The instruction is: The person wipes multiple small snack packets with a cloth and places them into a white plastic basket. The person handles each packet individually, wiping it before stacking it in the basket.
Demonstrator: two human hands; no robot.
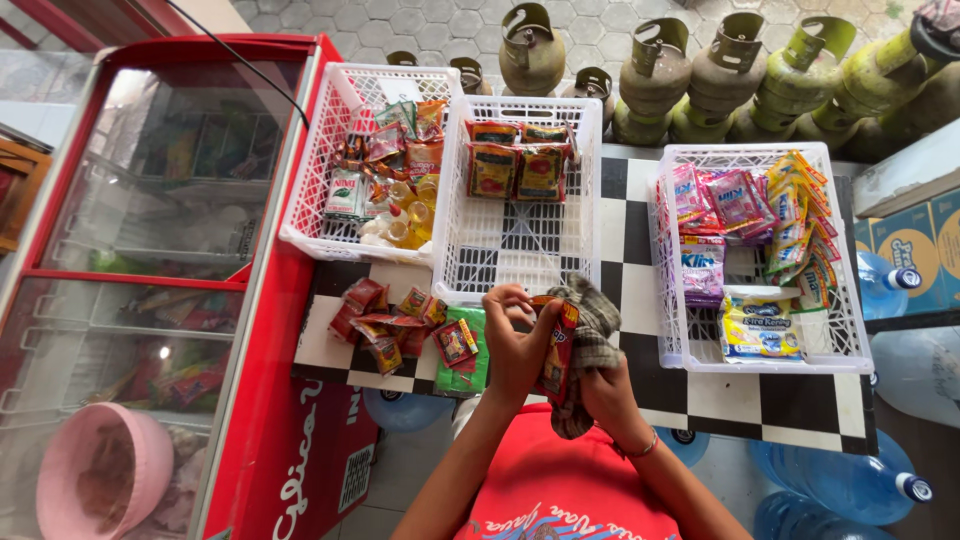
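Red sachet [557, 350] held upright over the desk [740, 395] edge, just in front of the middle basket [515, 245]. Left hand [515, 345] closed around its left side, fingers curled over the top. Right hand [605, 385] closed on a checked cloth [598, 330], pressed against the sachet's right side. Step in hand, by my reading: wiping the sachet with the cloth. Next move would call for a firm left-hand hold while the cloth passes over the face.

Left of the middle basket's front: loose red sachets [375, 320] and a green pack [462, 375] on the desk. Left basket [330, 160] and right basket [840, 330] hold mixed packets. Red freezer [290, 300] left of the desk; green gas cylinders [700, 80] beyond.
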